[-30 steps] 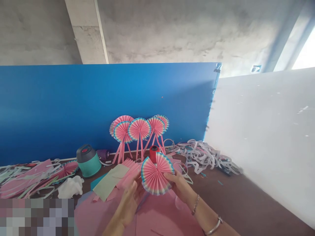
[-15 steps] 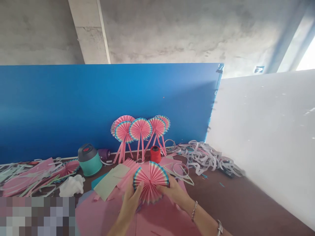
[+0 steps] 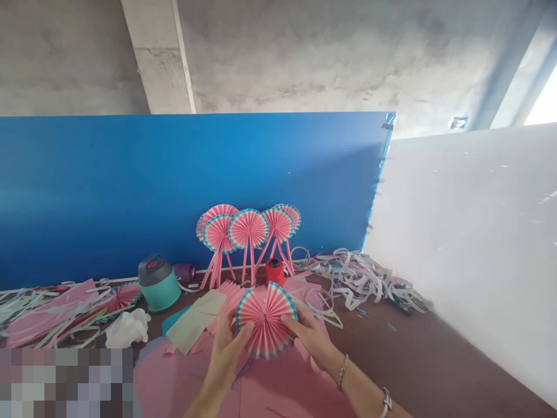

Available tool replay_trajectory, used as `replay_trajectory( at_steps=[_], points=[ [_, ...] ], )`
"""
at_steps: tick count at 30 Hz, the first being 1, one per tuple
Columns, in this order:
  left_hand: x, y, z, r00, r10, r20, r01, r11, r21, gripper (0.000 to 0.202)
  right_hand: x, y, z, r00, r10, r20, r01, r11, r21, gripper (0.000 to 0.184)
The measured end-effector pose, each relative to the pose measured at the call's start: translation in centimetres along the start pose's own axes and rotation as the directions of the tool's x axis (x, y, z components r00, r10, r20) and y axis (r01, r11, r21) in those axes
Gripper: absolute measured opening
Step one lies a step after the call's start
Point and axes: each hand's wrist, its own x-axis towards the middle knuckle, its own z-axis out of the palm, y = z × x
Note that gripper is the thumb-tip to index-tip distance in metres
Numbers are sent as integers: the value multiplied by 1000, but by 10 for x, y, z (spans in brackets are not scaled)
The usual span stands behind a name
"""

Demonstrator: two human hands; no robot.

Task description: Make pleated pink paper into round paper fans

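Between my hands is a round pleated paper fan [image 3: 267, 325], pink with a white and blue edge, fanned almost into a full circle with a notch at the top. My left hand [image 3: 228, 342] grips its left rim, thumb on the front. On the opposite rim, my right hand [image 3: 308, 337] pinches the pleats between thumb and fingers. The fan is held up over pink paper sheets [image 3: 282, 383]. Just behind it stands a red spool of thread [image 3: 275, 271]. Several finished-looking paper fans [image 3: 248, 229] with pink handles lean against the blue panel.
A blue panel [image 3: 130, 186] closes off the back, a white wall [image 3: 470, 232] the right. A teal container with a grey lid [image 3: 159, 284], white crumpled tissue [image 3: 127, 328] and a pale green sheet [image 3: 195, 322] lie left. Curled paper strips [image 3: 357, 276] pile up at right.
The notch at the top of the fan has shifted a little, with the left pleats now spread higher. My right thumb has moved slightly up and inward on the rim.
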Motion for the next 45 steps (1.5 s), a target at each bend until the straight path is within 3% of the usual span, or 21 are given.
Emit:
replay_trajectory(
  at_steps=[3, 8, 10, 13, 17, 19, 21, 22, 24, 25, 30, 33, 35, 37, 39, 43, 45],
  points=[
    [-1, 1, 4, 996, -84, -11, 82, 991, -110, 76, 0, 3, -2, 999, 2, -32, 0, 998, 58, 44],
    [-2, -8, 7, 956, -211, 201, 244, 958, -154, 55, 0, 5, -5, 999, 33, 11, -34, 989, 145, 40],
    [-2, -9, 5, 940, -252, 229, 291, 943, -159, 53, 0, 5, -5, 999, 43, 25, -46, 991, 123, 41],
    [-4, -6, 1, 946, -265, 187, 299, 935, -190, 51, 0, 6, -4, 999, 43, 30, -44, 998, 39, 41],
    [-4, 3, -1, 934, -348, 83, 358, 918, -169, 39, 5, 6, -8, 990, 2, 141, 15, 993, -116, 35],
    [-1, 6, -2, 938, -345, 36, 345, 919, -192, 34, 10, 3, -17, 995, -31, 94, 55, 964, -262, 35],
    [3, 7, -4, 952, -305, -21, 291, 926, -239, 30, 15, -3, -31, 993, -98, -67, 51, 859, -510, 41],
    [5, 8, -6, 957, -285, -53, 262, 930, -259, 28, 18, -6, -38, 983, -162, -89, 60, 736, -674, 36],
    [9, 9, -9, 958, -269, -104, 229, 929, -290, 27, 20, -11, -48, 982, -168, -92, -14, 414, -910, 24],
    [11, 9, -11, 954, -274, -120, 228, 925, -303, 27, 20, -12, -50, 983, -156, -96, -36, 346, -937, 22],
    [14, 9, -16, 946, -287, -151, 215, 905, -368, 31, 13, -10, -38, 989, -92, -118, -104, 142, -984, 11],
    [13, 9, -15, 946, -286, -152, 214, 904, -370, 32, 9, -8, -31, 992, -50, -112, -114, -22, -993, 15],
    [12, 11, -13, 949, -273, -157, 198, 905, -377, 30, 9, -6, -32, 991, -42, -126, -128, -67, -989, 20],
    [12, 12, -12, 947, -274, -170, 187, 895, -404, 26, 10, -5, -35, 987, -62, -146, -149, -46, -988, 23],
    [12, 12, -12, 942, -277, -191, 169, 881, -443, 23, 12, -2, -39, 983, -98, -158, -152, 57, -987, 25],
    [16, 10, -15, 947, -248, -204, 126, 870, -477, 22, 18, 4, -45, 978, -71, -197, -133, 515, -847, 34],
    [18, 8, -17, 953, -235, -193, 121, 875, -470, 23, 21, 6, -47, 978, -20, -210, -146, 656, -741, 42]
  ],
)
